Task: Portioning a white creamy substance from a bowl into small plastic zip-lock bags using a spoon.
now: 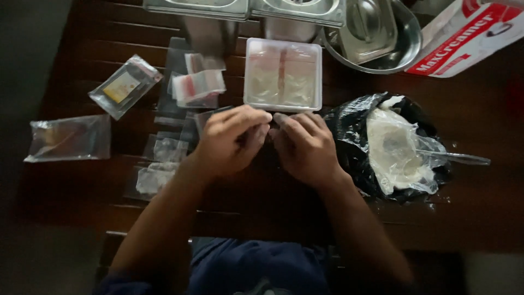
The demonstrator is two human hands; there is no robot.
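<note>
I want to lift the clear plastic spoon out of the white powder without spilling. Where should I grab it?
Grip the spoon's free handle end, coming from the right: it juts out past the black bag over the table, while its bowl end lies in the powder.

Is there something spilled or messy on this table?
Yes. Small white specks lie on the dark wooden table beside the black bag of white powder; some powder seems spilled there.

One head-worn camera looks almost straight down from close above the dark wooden bench (pixel 464 218). The person's forearms enter from the bottom edge. Far bench edge lies at the top.
</note>
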